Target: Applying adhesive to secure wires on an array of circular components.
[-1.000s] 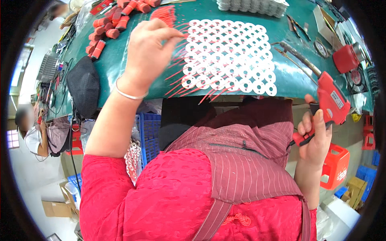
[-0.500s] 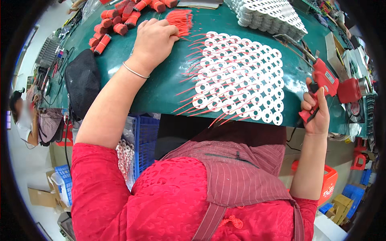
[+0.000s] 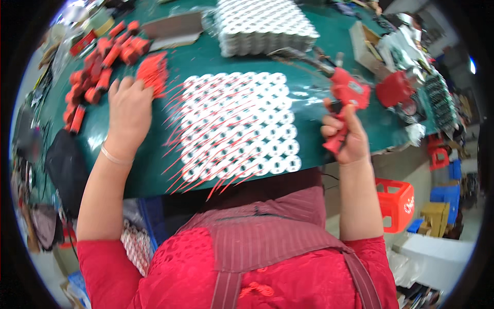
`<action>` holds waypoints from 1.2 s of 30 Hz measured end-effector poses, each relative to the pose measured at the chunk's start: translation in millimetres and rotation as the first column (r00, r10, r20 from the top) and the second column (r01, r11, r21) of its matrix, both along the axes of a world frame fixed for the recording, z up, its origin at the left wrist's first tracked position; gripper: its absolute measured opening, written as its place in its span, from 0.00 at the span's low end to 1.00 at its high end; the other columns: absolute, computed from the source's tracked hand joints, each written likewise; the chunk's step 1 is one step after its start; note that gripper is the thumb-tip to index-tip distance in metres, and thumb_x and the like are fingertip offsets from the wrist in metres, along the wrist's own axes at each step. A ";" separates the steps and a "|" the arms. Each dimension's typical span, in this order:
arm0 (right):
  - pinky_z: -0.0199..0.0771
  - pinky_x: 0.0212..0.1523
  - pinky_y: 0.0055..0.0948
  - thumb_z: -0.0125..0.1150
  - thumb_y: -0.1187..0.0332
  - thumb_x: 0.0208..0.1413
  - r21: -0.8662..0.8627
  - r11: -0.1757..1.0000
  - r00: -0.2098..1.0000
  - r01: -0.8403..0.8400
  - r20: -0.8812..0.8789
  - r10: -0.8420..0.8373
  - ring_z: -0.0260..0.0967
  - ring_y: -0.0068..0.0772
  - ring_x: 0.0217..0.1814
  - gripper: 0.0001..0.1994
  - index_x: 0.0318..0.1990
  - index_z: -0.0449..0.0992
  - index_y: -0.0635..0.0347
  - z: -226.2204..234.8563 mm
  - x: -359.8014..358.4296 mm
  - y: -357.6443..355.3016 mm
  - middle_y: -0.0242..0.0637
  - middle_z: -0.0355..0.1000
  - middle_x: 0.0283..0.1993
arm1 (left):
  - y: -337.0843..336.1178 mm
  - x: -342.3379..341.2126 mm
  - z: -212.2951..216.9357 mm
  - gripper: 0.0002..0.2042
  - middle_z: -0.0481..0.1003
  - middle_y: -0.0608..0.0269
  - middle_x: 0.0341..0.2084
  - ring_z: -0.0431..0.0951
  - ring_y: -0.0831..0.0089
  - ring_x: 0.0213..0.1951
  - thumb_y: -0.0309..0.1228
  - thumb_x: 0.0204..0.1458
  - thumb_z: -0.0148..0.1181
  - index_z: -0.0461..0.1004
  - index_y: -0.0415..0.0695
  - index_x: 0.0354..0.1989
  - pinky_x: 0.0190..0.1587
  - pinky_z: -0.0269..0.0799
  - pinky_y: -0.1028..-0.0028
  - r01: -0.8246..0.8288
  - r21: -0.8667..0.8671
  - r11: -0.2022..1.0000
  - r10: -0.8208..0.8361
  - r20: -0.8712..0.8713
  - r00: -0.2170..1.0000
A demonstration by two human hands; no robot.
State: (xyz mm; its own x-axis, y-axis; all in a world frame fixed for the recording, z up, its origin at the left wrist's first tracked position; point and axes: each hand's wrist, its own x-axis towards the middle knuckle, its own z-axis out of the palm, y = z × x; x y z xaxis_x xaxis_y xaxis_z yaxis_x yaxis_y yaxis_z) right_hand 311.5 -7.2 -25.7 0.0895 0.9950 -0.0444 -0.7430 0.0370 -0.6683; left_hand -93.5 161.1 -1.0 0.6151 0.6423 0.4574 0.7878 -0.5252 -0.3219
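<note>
At the left side of the pile of short red wires (image 3: 153,77), my left hand (image 3: 129,110) is palm down with its fingers curled; their tips are hidden, so what they hold cannot be made out. My right hand (image 3: 348,131) grips a red soldering gun (image 3: 351,88) by its handle. The gun's metal front end points to the far left, above the table. Between my hands lies a flat grid of white ring-shaped pieces (image 3: 275,133) joined in rows. Thin red wires (image 3: 175,167) lie slanted across it, many sticking out past its left and near edges.
A thick stack of similar white grids (image 3: 267,38) stands at the far middle of the green table (image 3: 154,172). Bundles of red wire (image 3: 95,69) are heaped at far left, near a black mesh bag (image 3: 66,165). A red stool (image 3: 395,206) stands at right.
The whole view has turned, and the grid, stack and gun now appear further left. My left hand has shifted from the near side of the wire pile to its left side. The right hand keeps its grip.
</note>
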 end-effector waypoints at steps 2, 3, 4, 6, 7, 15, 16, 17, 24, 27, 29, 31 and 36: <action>0.68 0.34 0.24 0.53 0.60 0.66 -0.002 1.000 1.000 -0.013 -0.002 0.013 0.60 0.19 0.32 0.23 0.64 0.61 0.55 0.0 -0.7 0.8 0.40 0.70 0.54 | -3.6 5.8 6.0 0.05 0.73 0.59 0.29 0.71 0.59 0.43 0.21 0.43 0.55 0.78 0.43 0.27 0.55 0.63 0.54 -0.040 -0.063 0.997 0.039 -0.021 0.999; 0.70 0.34 0.25 0.53 0.61 0.66 0.006 1.000 1.000 -0.024 -0.006 0.024 0.60 0.20 0.32 0.22 0.64 0.61 0.56 3.4 -2.7 0.5 0.42 0.70 0.54 | -6.1 8.8 8.4 0.05 0.73 0.59 0.29 0.71 0.59 0.43 0.21 0.43 0.55 0.78 0.43 0.27 0.55 0.63 0.54 -0.014 -0.041 0.999 0.014 0.001 1.000; 0.71 0.35 0.26 0.52 0.62 0.66 0.002 1.000 1.000 -0.017 -0.007 0.017 0.60 0.20 0.32 0.21 0.63 0.61 0.56 4.8 -5.0 -0.9 0.43 0.71 0.54 | -8.0 11.4 9.4 0.05 0.73 0.57 0.30 0.71 0.58 0.44 0.21 0.43 0.55 0.78 0.42 0.27 0.56 0.62 0.54 -0.049 -0.068 0.996 0.046 -0.039 0.998; 0.72 0.35 0.27 0.52 0.63 0.66 0.010 1.000 1.000 -0.004 -0.003 0.004 0.61 0.20 0.32 0.20 0.63 0.61 0.56 1.8 -2.6 -1.7 0.43 0.71 0.54 | -7.0 18.2 10.7 0.05 0.74 0.56 0.30 0.71 0.58 0.45 0.21 0.42 0.55 0.78 0.41 0.26 0.57 0.62 0.54 -0.062 -0.080 0.995 0.057 -0.065 0.996; 0.72 0.36 0.27 0.53 0.63 0.66 0.019 1.000 1.000 -0.003 -0.012 0.003 0.62 0.20 0.32 0.21 0.63 0.61 0.56 1.3 -2.7 -2.5 0.43 0.71 0.53 | -7.9 20.2 11.6 0.05 0.74 0.56 0.31 0.71 0.58 0.45 0.21 0.42 0.56 0.78 0.41 0.26 0.57 0.62 0.55 -0.085 -0.087 0.993 0.077 -0.089 0.993; 0.76 0.36 0.30 0.57 0.63 0.64 0.019 1.000 1.000 0.016 0.021 -0.017 0.66 0.20 0.33 0.15 0.54 0.67 0.57 6.6 -1.1 -3.8 0.42 0.72 0.51 | -7.3 27.8 2.7 0.05 0.74 0.56 0.32 0.70 0.58 0.46 0.21 0.43 0.55 0.77 0.40 0.26 0.57 0.62 0.56 -0.053 -0.005 0.999 0.053 -0.044 0.998; 0.76 0.36 0.30 0.57 0.62 0.64 0.014 1.000 1.000 0.010 0.021 -0.011 0.66 0.20 0.32 0.16 0.54 0.67 0.57 7.1 -1.5 -3.7 0.42 0.72 0.50 | -7.9 27.9 2.9 0.05 0.74 0.56 0.32 0.70 0.58 0.46 0.21 0.43 0.55 0.77 0.40 0.26 0.57 0.62 0.56 -0.049 0.009 0.999 0.049 -0.046 0.998; 0.77 0.36 0.30 0.58 0.62 0.63 -0.002 1.000 0.999 0.022 0.047 -0.022 0.67 0.20 0.32 0.17 0.55 0.67 0.57 6.7 -1.3 -3.7 0.42 0.72 0.50 | -8.6 28.0 3.1 0.05 0.74 0.56 0.32 0.70 0.58 0.46 0.22 0.43 0.55 0.77 0.40 0.26 0.57 0.62 0.56 -0.055 0.008 0.998 0.055 -0.034 0.998; 0.77 0.35 0.30 0.56 0.62 0.64 0.006 1.000 0.996 0.029 0.080 -0.030 0.67 0.19 0.31 0.17 0.56 0.66 0.57 7.6 -3.2 -0.3 0.41 0.72 0.50 | 0.6 17.9 -7.5 0.03 0.72 0.55 0.30 0.70 0.58 0.43 0.21 0.42 0.53 0.74 0.40 0.25 0.51 0.64 0.60 -0.024 0.051 0.998 0.021 0.060 0.998; 0.78 0.39 0.32 0.56 0.62 0.64 0.014 1.000 0.998 0.027 0.051 -0.028 0.68 0.19 0.32 0.18 0.58 0.65 0.57 6.8 -4.6 1.0 0.40 0.72 0.51 | 0.2 10.5 -9.9 0.03 0.72 0.56 0.30 0.71 0.57 0.41 0.21 0.42 0.53 0.73 0.40 0.25 0.47 0.66 0.61 -0.003 0.072 0.997 -0.007 0.148 0.989; 0.78 0.40 0.32 0.56 0.62 0.64 -0.001 1.000 0.999 0.027 0.042 -0.027 0.68 0.19 0.32 0.18 0.58 0.65 0.56 4.6 -6.0 -1.3 0.40 0.72 0.51 | -2.9 7.8 -7.5 0.02 0.71 0.56 0.29 0.70 0.57 0.39 0.22 0.43 0.53 0.72 0.42 0.24 0.43 0.66 0.61 -0.001 0.067 0.998 -0.011 0.184 0.983; 0.78 0.41 0.33 0.55 0.61 0.64 0.003 1.000 0.999 0.028 0.031 -0.028 0.68 0.19 0.32 0.19 0.59 0.64 0.55 -2.1 -5.7 2.5 0.40 0.73 0.51 | -0.2 5.2 -11.5 0.02 0.70 0.57 0.29 0.70 0.57 0.39 0.23 0.43 0.53 0.72 0.42 0.24 0.42 0.66 0.60 -0.018 0.066 0.998 0.005 0.195 0.981; 0.77 0.44 0.34 0.53 0.61 0.66 0.002 0.999 0.998 0.051 0.031 -0.051 0.69 0.20 0.34 0.20 0.62 0.63 0.56 4.5 -3.0 -5.9 0.41 0.72 0.52 | -0.1 7.2 -12.2 0.01 0.70 0.58 0.30 0.70 0.58 0.40 0.25 0.45 0.53 0.72 0.44 0.26 0.44 0.66 0.61 0.002 0.066 0.998 -0.017 0.232 0.973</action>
